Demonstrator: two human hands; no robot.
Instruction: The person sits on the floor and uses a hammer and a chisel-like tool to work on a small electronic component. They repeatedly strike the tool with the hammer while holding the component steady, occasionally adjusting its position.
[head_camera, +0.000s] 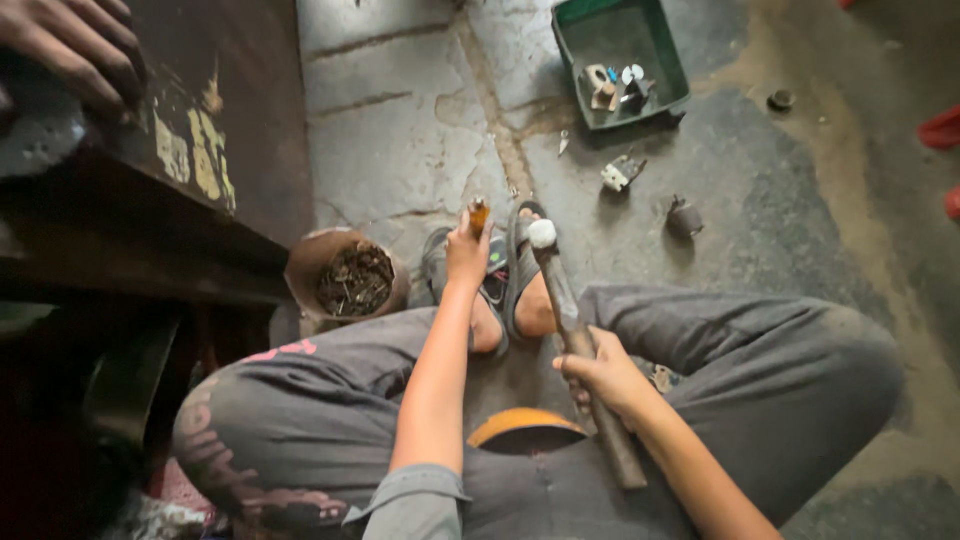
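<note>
Hammer (560, 300) in clenched right hand (600, 375), left hand (467, 255) gripping perhaps chisel (480, 215), scrap tin (350, 278) beside.

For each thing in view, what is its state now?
left hand: shut on an upright orange tool
right hand: shut on the hammer, head raised
round container: open, holding scrap bits
green tray: open, few small parts inside

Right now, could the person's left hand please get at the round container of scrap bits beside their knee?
Probably yes: the left hand is close to the container with nothing between them, though it holds a small orange-tipped piece.
</note>
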